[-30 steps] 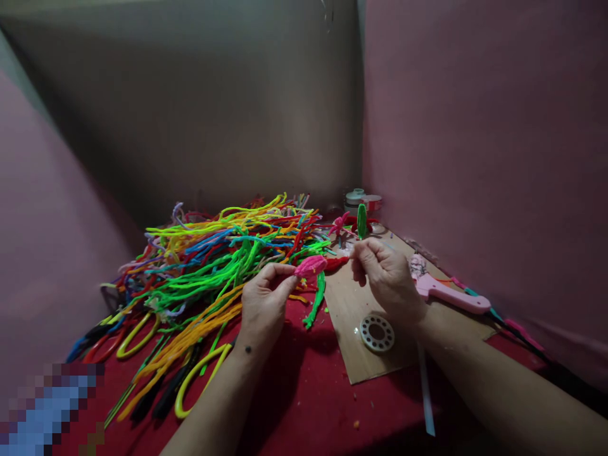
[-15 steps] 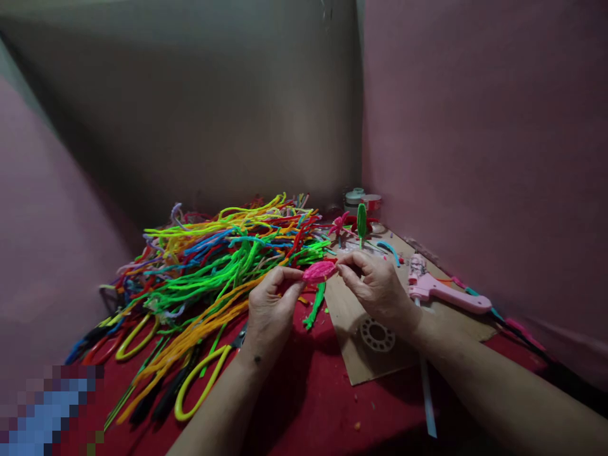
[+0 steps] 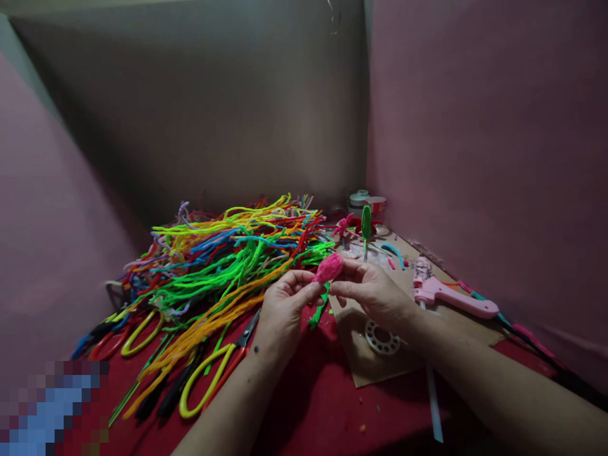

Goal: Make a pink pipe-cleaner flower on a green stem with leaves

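Observation:
A pink pipe-cleaner bud (image 3: 329, 267) on a green fuzzy stem (image 3: 319, 310) is held between both my hands above the red cloth. My left hand (image 3: 285, 310) pinches it from the left, fingers closed at its base. From the right, my right hand (image 3: 373, 292) pinches the bud with thumb and forefinger. The stem hangs down between the hands.
A big heap of coloured pipe cleaners (image 3: 223, 253) lies to the left. Yellow-handled scissors (image 3: 209, 373) rest beside my left forearm. A brown board (image 3: 380, 361) carries a round white spool (image 3: 382, 337), a pink glue gun (image 3: 451, 297), a green upright piece (image 3: 365, 223). Walls stand close on all sides.
My right hand moved left from the board to the bud and closed on it. Both hands now hold it together, tilted more upright.

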A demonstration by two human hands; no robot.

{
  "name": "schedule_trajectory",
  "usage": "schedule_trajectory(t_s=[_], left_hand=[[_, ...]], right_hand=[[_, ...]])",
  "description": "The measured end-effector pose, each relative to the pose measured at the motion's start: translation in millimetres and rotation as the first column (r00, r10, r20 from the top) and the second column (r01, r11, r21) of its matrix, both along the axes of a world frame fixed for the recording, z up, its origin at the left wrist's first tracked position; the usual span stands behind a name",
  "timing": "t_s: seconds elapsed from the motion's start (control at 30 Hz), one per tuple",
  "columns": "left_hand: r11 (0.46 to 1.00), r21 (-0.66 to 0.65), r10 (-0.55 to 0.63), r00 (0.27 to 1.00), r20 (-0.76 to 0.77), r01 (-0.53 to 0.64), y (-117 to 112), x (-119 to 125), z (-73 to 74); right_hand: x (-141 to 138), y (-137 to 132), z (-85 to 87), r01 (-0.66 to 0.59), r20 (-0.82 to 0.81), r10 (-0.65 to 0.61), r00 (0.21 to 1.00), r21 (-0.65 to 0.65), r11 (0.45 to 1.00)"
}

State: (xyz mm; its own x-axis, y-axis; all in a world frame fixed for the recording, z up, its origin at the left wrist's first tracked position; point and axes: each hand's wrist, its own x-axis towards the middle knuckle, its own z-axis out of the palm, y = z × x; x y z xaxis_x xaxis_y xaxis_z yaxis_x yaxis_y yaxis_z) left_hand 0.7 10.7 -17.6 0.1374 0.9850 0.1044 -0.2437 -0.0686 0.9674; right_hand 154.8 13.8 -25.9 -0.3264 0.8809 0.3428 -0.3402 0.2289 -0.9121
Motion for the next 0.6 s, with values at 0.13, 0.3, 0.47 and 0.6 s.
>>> schedule_trajectory(t_s=[0.13,0.3,0.47,0.6], left_hand=[[0.999,0.003,-0.054,0.998,0.025,0.054,-5,7,-2.2],[0.998,0.052,-0.033,0.999,-0.015,0.033,-11,12,0.5],[0.992,0.102,0.080,0.990,-0.113,-0.069,-17,14,6.6],[0.973,0.175,0.184,0.968,-0.170,-0.154,-12,8,4.8]], right_hand=[[-3,-1,-5.0,0.021,-0.011,-0.021,1.000,-0.041,0.999],[-8,-3,-4.8,-0.029,-0.125,0.006,0.992,-0.188,0.982],[-5,0,-2.2,0.005,-0.184,-0.056,0.981,-0.265,0.964],[-1,1,0.0,0.017,-0.174,-0.060,0.983,-0.236,0.972]])
